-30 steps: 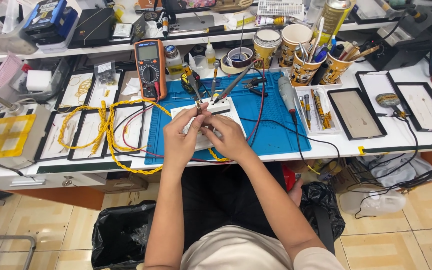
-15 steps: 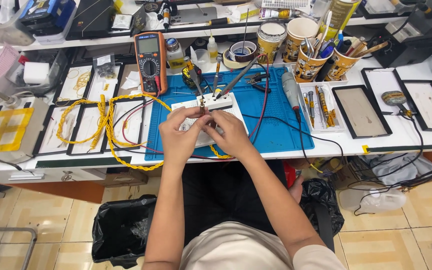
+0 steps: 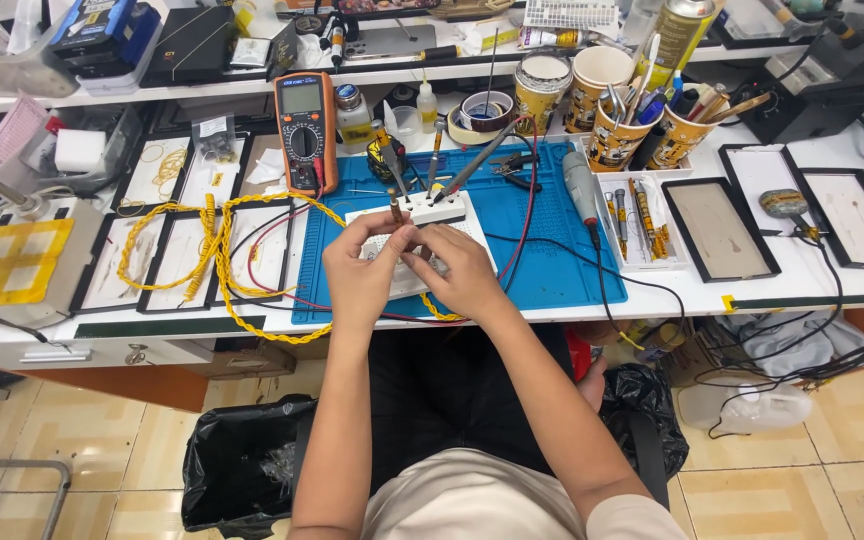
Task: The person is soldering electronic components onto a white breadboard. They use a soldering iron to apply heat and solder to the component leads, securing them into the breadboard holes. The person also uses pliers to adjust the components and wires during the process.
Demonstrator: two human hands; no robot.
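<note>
Both of my hands are together over a white board lying on the blue work mat. My left hand pinches a small part at its fingertips, just in front of a white block with probe tips resting on it. My right hand closes its fingers on the same small part from the right. What exactly sits between the fingers is too small to make out. A yellow braided cable loops from the left and passes under my hands.
An orange multimeter stands behind the mat, with red and black leads trailing across it. Cups of tools sit at the back right, black-framed trays to either side. A black bin bag lies on the tiled floor below.
My hands have stayed together on the white board, with the fingertips shifting slightly. The view has tilted a little, so the bench sits lower in frame.
</note>
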